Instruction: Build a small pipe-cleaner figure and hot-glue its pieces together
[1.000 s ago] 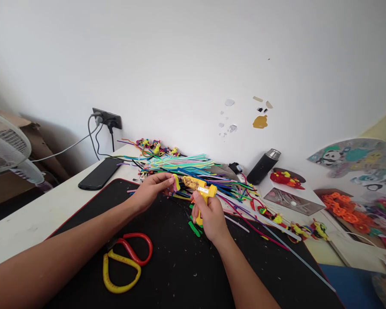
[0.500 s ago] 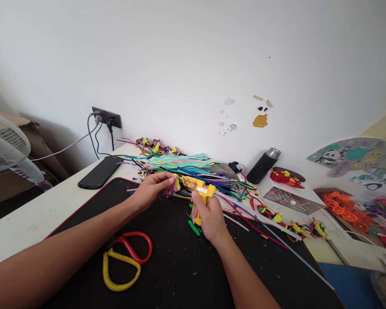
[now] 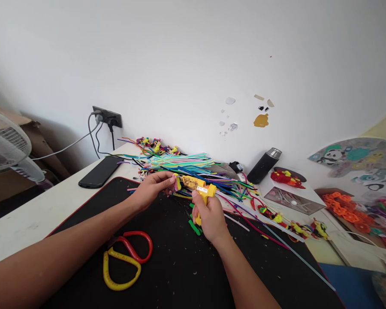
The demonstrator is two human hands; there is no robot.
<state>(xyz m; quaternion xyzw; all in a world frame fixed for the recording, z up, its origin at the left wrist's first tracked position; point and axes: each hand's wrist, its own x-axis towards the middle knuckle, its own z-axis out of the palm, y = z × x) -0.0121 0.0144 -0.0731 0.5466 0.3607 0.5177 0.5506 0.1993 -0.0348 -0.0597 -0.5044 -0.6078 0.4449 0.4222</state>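
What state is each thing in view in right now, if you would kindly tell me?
Left hand: pinching a small pink-and-yellow piece.
Right hand: closed around the glue gun.
Glue gun: held up, nozzle close to the piece; contact unclear.
Scissors: lying on the mat, blades hidden.
Phone: lying flat, screen dark.
Flask: silver top on.
Wall socket: plugs in.
Fan: unclear whether spinning.
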